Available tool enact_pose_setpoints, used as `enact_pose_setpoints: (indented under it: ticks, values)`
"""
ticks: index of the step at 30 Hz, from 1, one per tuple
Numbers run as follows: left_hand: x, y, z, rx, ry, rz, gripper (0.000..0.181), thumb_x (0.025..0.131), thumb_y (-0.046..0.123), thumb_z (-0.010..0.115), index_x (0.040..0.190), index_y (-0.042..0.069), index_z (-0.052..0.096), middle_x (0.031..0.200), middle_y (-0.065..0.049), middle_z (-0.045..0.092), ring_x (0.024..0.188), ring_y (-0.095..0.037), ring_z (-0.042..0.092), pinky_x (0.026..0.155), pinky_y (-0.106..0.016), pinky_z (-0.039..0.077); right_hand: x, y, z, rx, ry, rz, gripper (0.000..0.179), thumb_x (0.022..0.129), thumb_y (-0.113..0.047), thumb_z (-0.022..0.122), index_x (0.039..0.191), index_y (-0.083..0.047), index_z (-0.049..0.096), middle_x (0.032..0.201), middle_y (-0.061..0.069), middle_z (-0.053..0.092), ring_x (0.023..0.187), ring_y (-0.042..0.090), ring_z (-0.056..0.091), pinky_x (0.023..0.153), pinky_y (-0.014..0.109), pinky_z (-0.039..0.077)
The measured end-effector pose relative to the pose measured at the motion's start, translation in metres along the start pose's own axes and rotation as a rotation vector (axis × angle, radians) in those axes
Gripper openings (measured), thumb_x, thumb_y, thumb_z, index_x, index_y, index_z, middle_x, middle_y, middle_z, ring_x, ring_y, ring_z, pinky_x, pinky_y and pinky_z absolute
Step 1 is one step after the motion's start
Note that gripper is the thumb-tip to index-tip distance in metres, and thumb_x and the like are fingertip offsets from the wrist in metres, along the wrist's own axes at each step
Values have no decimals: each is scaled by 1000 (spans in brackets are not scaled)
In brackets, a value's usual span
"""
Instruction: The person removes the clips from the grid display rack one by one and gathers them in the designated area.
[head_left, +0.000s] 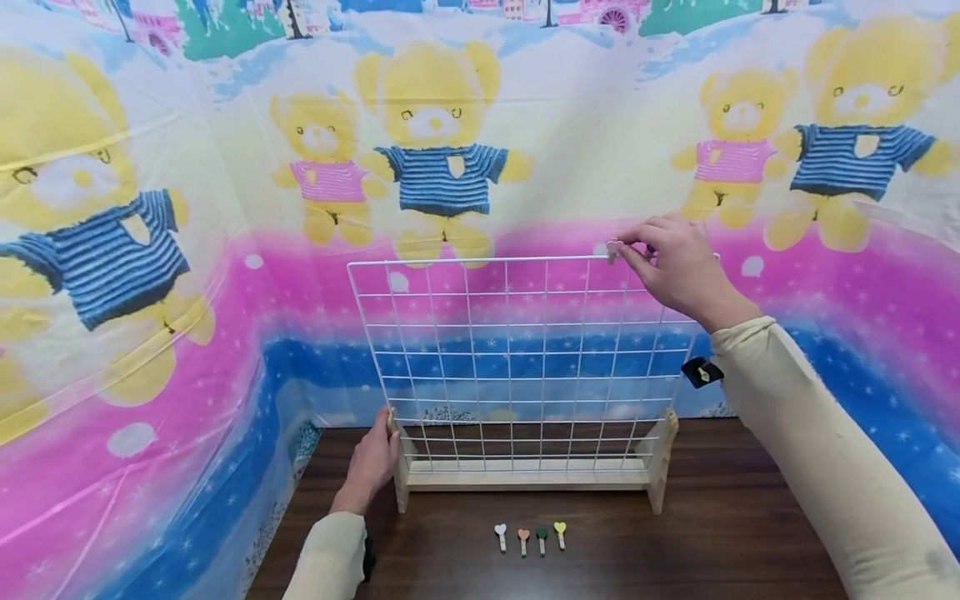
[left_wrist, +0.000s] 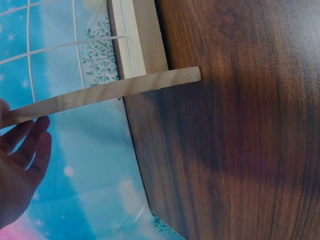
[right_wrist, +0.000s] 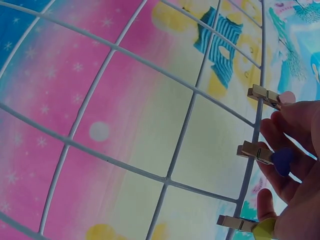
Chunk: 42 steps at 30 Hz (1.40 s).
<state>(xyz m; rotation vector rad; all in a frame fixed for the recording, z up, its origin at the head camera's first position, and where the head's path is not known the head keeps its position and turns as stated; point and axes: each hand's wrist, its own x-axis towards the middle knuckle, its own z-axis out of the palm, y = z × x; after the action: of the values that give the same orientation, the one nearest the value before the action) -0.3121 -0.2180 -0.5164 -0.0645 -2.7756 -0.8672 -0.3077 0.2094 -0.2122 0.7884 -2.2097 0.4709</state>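
Observation:
A white wire grid (head_left: 506,261) stands upright in a pale wooden stand (head_left: 525,481) on a dark table. My left hand (head_left: 372,461) grips the stand's left side post (left_wrist: 110,91), its fingers against the wood in the left wrist view. At the top wire, toward the right, my right hand (head_left: 671,262) pinches a small wooden clothespin with a pale pink heart (right_wrist: 286,98). That clothespin's jaws are across the wire. Beside it on the same wire sit a clothespin with a purple-blue heart (right_wrist: 282,161) and one with a yellow heart (right_wrist: 264,229), both partly behind my fingers.
Several heart clothespins lie in a row on the table before the stand: white (head_left: 501,532), orange (head_left: 523,536), dark green (head_left: 542,536) and yellow-green (head_left: 560,532). A curtain printed with bears (head_left: 442,179) hangs behind and at both sides.

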Motion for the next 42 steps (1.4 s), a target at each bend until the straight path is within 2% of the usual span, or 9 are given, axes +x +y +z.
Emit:
enact_pose_setpoints:
  ticks: [7,11,20,23,28,31,35,39,42]
  values:
    - [1,0,-1,-5,-4,-1,50,99,14,48,143,8,25,120,-26,57,98,-40,61,78,-54,48,4,-5,0,-1,-42,63,14,90,-19,66,101,-12,71,102,10,67,94,28,52,94,58,26]
    - [2,1,-2,-3,1,1,49,99,16,48,142,9,26,119,-25,57,97,-40,61,77,-54,48,6,-8,1,-11,-53,89,11,92,-20,63,97,-13,70,99,8,68,97,28,51,94,59,21]
    - [1,1,-1,1,-2,-8,48,99,15,49,141,9,26,120,-26,57,99,-41,60,79,-55,47,6,-8,3,42,-21,114,8,91,-16,65,86,-12,70,81,4,66,75,22,49,94,59,18]
    - [1,1,-1,-4,-8,-6,49,99,15,48,143,8,26,120,-27,56,99,-41,60,79,-55,48,5,-8,2,94,-7,152,11,91,-16,64,86,-10,71,83,5,67,69,21,47,91,54,25]
    - [0,1,-1,-11,-22,-13,51,99,15,48,144,6,25,121,-27,56,100,-41,60,80,-55,47,3,-10,-1,178,-17,213,18,95,-21,59,92,-8,71,96,8,67,79,22,52,73,39,41]
    - [0,1,-1,-10,-21,-17,51,99,15,48,144,6,25,122,-28,55,102,-41,59,81,-55,47,0,-10,-3,194,-10,190,19,95,-23,58,96,-9,70,95,6,67,83,20,54,71,37,44]
    - [0,0,-1,-9,-17,-20,51,99,15,48,144,8,25,121,-27,55,101,-41,59,81,-55,47,-6,-10,-3,191,23,104,14,93,-18,62,97,-8,69,92,3,66,83,16,55,71,37,45]
    - [-1,1,-2,-8,-14,-22,50,99,14,48,143,8,25,120,-27,56,99,-41,60,79,-55,48,-13,-9,-2,173,53,47,9,90,-12,65,96,-7,69,91,5,66,88,19,54,85,45,39]
    - [-1,1,-2,0,-3,-13,50,99,14,49,143,8,25,118,-27,57,95,-40,61,75,-54,49,-17,-11,-3,157,70,37,8,90,-10,65,96,-6,69,91,7,67,92,23,55,93,51,31]
